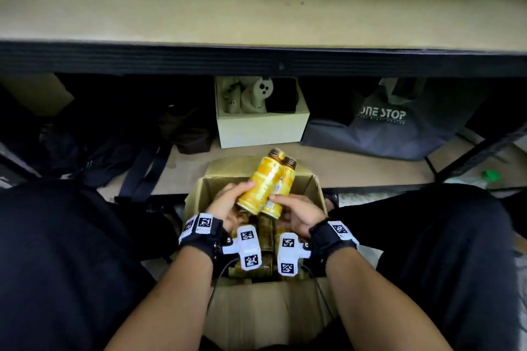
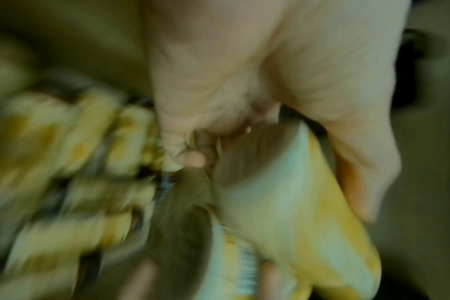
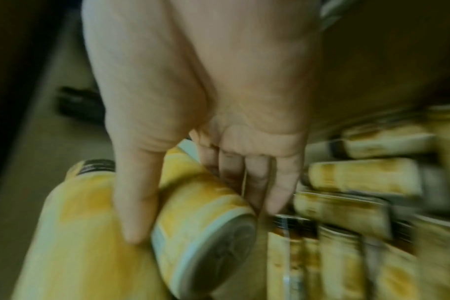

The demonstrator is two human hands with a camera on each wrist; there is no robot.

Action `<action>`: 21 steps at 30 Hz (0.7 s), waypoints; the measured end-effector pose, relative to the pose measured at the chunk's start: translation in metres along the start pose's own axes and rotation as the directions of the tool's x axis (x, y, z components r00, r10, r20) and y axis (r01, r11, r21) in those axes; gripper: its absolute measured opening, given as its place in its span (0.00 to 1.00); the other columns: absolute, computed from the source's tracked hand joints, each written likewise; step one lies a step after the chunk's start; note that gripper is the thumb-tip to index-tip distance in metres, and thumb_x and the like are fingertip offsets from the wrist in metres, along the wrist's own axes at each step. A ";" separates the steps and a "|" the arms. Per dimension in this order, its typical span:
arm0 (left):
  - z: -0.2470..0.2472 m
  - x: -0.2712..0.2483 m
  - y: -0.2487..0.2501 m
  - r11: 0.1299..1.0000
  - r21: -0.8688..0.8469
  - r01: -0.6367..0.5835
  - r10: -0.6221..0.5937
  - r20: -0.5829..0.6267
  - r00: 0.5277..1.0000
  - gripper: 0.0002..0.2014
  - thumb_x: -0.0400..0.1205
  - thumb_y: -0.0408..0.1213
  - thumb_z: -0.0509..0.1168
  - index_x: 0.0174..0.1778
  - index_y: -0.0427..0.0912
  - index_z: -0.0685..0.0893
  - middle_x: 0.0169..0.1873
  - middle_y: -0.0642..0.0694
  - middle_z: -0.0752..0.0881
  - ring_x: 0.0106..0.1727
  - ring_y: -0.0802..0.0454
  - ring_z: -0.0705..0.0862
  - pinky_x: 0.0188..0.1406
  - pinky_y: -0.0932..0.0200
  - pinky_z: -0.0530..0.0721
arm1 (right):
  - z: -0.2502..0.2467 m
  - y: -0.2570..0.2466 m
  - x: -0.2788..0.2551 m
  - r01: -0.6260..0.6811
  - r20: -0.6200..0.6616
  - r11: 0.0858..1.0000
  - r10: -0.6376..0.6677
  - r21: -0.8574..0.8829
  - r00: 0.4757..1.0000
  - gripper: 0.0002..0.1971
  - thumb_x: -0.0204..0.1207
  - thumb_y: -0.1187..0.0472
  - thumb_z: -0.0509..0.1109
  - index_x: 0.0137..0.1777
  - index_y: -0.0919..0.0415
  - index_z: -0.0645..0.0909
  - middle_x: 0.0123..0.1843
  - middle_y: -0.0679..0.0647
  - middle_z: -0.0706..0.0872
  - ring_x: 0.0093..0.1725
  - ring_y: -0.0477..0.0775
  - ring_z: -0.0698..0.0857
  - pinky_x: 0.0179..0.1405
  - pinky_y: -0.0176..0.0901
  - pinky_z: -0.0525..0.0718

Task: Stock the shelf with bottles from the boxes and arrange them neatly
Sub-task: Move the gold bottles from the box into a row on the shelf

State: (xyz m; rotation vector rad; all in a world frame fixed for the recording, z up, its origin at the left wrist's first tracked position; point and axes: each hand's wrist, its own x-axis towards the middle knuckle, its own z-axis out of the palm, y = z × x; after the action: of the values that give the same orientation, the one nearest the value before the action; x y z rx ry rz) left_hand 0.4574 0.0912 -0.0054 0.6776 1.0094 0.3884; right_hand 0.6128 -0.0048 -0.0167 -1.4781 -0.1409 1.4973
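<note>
Left hand [image 1: 228, 202] and right hand [image 1: 296, 212] each grip one yellow-labelled dark-capped bottle [image 1: 261, 182], tilted side by side above the open cardboard box [image 1: 312, 184].

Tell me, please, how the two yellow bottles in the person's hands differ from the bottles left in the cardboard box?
The two held bottles are lifted above the cardboard box, tilted with caps pointing away, gripped by the left hand and right hand; the boxed bottles lie packed inside, untouched. The held pair is brightly lit; the boxed ones sit in shadow. All share yellow labels and dark caps.
</note>
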 end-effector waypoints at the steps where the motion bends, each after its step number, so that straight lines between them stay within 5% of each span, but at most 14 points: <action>1: 0.002 -0.006 0.009 0.998 0.038 -0.059 0.058 0.024 0.998 0.16 0.67 0.42 0.78 0.44 0.43 0.81 0.46 0.38 0.88 0.44 0.43 0.87 0.45 0.44 0.86 | 0.003 -0.008 -0.005 0.044 0.008 0.999 -0.043 -0.006 0.999 0.19 0.73 0.65 0.77 0.65 0.64 0.83 0.61 0.63 0.88 0.54 0.60 0.87 0.61 0.59 0.83; 3: 0.008 -0.020 0.029 0.977 0.116 -0.178 0.172 0.054 0.984 0.14 0.67 0.38 0.78 0.39 0.44 0.79 0.44 0.39 0.88 0.43 0.44 0.88 0.49 0.42 0.86 | 0.009 -0.026 -0.017 0.137 0.050 0.990 -0.137 -0.011 0.989 0.20 0.73 0.68 0.76 0.65 0.65 0.82 0.60 0.64 0.89 0.57 0.63 0.88 0.65 0.65 0.82; 6: 0.010 -0.036 0.053 0.939 0.133 -0.317 0.311 0.066 0.948 0.18 0.73 0.29 0.75 0.58 0.41 0.82 0.48 0.37 0.90 0.47 0.44 0.90 0.46 0.49 0.89 | 0.022 -0.055 -0.038 0.300 0.100 0.951 -0.292 -0.079 0.951 0.22 0.70 0.73 0.76 0.65 0.68 0.81 0.60 0.64 0.89 0.60 0.63 0.88 0.65 0.61 0.83; 9: 0.008 -0.051 0.076 0.854 0.209 -0.476 0.460 0.122 0.879 0.26 0.73 0.26 0.74 0.67 0.41 0.79 0.56 0.38 0.89 0.58 0.43 0.88 0.54 0.47 0.88 | 0.036 -0.089 -0.070 0.460 0.147 0.846 -0.436 -0.270 0.888 0.22 0.66 0.73 0.80 0.61 0.67 0.84 0.56 0.60 0.91 0.57 0.59 0.90 0.58 0.51 0.88; 12: 0.010 -0.066 0.103 0.736 0.316 -0.600 0.559 0.217 0.800 0.27 0.70 0.29 0.78 0.64 0.48 0.81 0.58 0.42 0.88 0.62 0.47 0.86 0.58 0.48 0.86 | 0.052 -0.120 -0.107 0.598 0.244 0.703 -0.548 -0.385 0.800 0.21 0.64 0.72 0.82 0.59 0.66 0.86 0.51 0.57 0.93 0.53 0.54 0.91 0.49 0.42 0.89; 16: 0.026 -0.090 0.133 0.584 0.453 -0.674 0.592 0.330 0.735 0.23 0.68 0.29 0.79 0.57 0.49 0.85 0.50 0.51 0.91 0.54 0.55 0.89 0.54 0.55 0.86 | 0.070 -0.156 -0.150 0.740 0.382 0.528 -0.637 -0.417 0.670 0.23 0.63 0.69 0.84 0.60 0.62 0.86 0.51 0.54 0.93 0.53 0.53 0.91 0.51 0.46 0.90; 21: 0.050 -0.118 0.159 0.577 0.268 -0.771 0.734 0.242 0.634 0.29 0.65 0.29 0.80 0.64 0.40 0.82 0.56 0.41 0.89 0.60 0.46 0.87 0.60 0.44 0.85 | 0.080 -0.192 -0.177 0.842 0.423 0.458 -0.729 -0.284 0.539 0.25 0.65 0.70 0.81 0.63 0.65 0.84 0.54 0.57 0.92 0.56 0.56 0.91 0.54 0.50 0.89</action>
State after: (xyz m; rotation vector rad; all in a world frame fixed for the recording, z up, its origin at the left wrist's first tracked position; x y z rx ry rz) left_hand 0.4440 0.1221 0.1957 1.4613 0.6326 0.9308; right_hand 0.6102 0.0143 0.2557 -1.2505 -1.2691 0.8332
